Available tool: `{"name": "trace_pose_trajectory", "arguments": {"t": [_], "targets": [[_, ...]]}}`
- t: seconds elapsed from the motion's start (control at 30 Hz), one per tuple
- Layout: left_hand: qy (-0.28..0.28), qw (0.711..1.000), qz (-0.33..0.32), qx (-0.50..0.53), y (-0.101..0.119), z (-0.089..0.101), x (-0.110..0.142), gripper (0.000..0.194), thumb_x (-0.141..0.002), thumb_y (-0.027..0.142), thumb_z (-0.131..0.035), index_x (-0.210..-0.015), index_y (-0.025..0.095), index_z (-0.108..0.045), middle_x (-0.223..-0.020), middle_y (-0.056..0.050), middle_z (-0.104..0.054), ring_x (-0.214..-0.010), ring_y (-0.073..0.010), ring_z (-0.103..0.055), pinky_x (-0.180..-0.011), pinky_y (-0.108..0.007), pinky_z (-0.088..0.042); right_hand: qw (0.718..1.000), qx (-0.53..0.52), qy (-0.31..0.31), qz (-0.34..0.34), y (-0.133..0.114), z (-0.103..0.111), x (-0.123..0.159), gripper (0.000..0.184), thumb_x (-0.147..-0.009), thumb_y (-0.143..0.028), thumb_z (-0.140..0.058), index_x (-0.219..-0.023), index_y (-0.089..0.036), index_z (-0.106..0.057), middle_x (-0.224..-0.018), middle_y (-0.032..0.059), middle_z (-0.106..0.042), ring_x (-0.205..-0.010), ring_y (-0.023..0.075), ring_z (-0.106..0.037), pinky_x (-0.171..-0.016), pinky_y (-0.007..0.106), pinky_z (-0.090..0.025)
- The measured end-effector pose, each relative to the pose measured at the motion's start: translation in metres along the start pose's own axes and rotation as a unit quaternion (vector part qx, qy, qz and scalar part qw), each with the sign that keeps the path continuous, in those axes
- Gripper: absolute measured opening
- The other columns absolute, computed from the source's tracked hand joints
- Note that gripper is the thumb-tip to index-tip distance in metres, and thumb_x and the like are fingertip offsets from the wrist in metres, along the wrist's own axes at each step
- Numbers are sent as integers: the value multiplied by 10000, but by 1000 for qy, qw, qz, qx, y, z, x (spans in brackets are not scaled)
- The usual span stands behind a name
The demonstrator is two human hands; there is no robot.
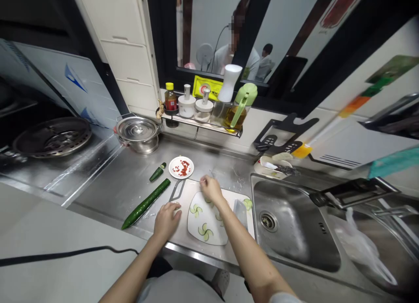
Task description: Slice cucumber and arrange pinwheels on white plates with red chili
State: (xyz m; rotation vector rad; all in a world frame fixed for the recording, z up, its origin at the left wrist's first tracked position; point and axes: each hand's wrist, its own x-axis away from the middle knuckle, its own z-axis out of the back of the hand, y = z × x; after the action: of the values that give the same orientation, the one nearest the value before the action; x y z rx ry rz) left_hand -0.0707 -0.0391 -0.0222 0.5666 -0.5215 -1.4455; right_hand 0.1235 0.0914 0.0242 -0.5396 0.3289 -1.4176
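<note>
The plate [212, 215], bearing cucumber pinwheels [205, 232], sits on the cutting board [185, 196] atop the bench [108, 194]. The right hand [211, 189] is over its far edge, the left hand [166, 221] beside it; both grips curl, contents I cannot tell. Left lie 2 cucumber pieces [145, 204].

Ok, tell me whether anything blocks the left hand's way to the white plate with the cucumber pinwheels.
Nothing visible does: between the left hand and the white plate there is only a strip of cutting board. The right hand and forearm hide the plate's far right part.
</note>
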Motion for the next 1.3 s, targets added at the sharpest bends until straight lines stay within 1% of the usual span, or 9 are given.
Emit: {"name": "trace_pose_trajectory", "arguments": {"t": [0.1,0.2,0.4,0.53,0.73,0.97,1.07,1.2,1.3], "targets": [[6,999,3,45,2,4,6,230,-852,295,-523,-984,234,-701,-986,-56,-690,-914,-210,-621,-824,-337,-486,998,45,-34,37,-24,-18,-45,225,-874,-211,-492,-999,-222,-679,-948,48,-704,-843,165,-594,-701,228,-353],[5,997,17,81,2,9,10,244,-857,324,-518,-985,237,-707,-941,-54,-689,-834,-195,-620,-763,-320,-499,988,106,-78,77,-44,-36,-79,251,-872,-193,-478,-1006,-239,-685,-1042,51,-687,-922,178,-577,-725,238,-358],[14,993,34,113,-11,17,13,282,-864,375,-507,-1004,230,-704,-873,-49,-670,-722,-172,-597,-718,-313,-500,983,137,-90,85,-58,-58,-113,228,-833,-152,-512,-954,-212,-696,-1101,85,-640,-1044,219,-495,-828,284,-346],[10,989,56,134,-20,18,12,304,-870,399,-494,-1007,220,-699,-862,-52,-668,-716,-172,-604,-709,-310,-504,976,165,-100,98,-56,-61,-123,212,-837,-175,-523,-964,-226,-686,-1139,91,-605,-1080,241,-458,-878,331,-331],[12,988,71,139,-26,17,10,309,-864,412,-501,-1006,221,-699,-852,-56,-672,-707,-176,-610,-705,-312,-508,978,184,-94,40,-50,-61,-128,254,-835,-204,-547,-1061,-237,-657,-1134,100,-606,-1058,244,-470,-864,342,-337],[21,987,73,140,-27,18,9,310,-861,403,-502,-1002,214,-704,-813,-42,-660,-672,-162,-591,-667,-285,-491,977,184,-89,54,-43,-59,-125,281,-933,-230,-407,-1057,-184,-655,-1107,133,-624,-1044,251,-478,-853,346,-333],[26,987,74,140,-26,17,8,305,-858,395,-504,-997,212,-704,-807,-39,-659,-674,-161,-590,-669,-284,-489,979,178,-81,63,-42,-56,-123,275,-902,-183,-429,-1059,-201,-654,-1131,116,-614,-1042,247,-467,-859,350,-325],[19,987,79,140,-25,15,8,300,-857,385,-506,-1001,207,-701,-821,-41,-657,-678,-162,-585,-666,-285,-485,972,180,-96,116,-46,-57,-122,246,-868,-195,-486,-1034,-218,-667,-1152,105,-593,-1060,248,-439,-868,349,-319],[11,986,78,146,-25,14,8,312,-858,391,-500,-1014,208,-699,-813,-42,-650,-664,-160,-577,-657,-284,-484,968,196,-111,113,-51,-62,-124,230,-850,-202,-520,-1027,-203,-667,-1166,120,-576,-1076,257,-428,-876,355,-318]]}}
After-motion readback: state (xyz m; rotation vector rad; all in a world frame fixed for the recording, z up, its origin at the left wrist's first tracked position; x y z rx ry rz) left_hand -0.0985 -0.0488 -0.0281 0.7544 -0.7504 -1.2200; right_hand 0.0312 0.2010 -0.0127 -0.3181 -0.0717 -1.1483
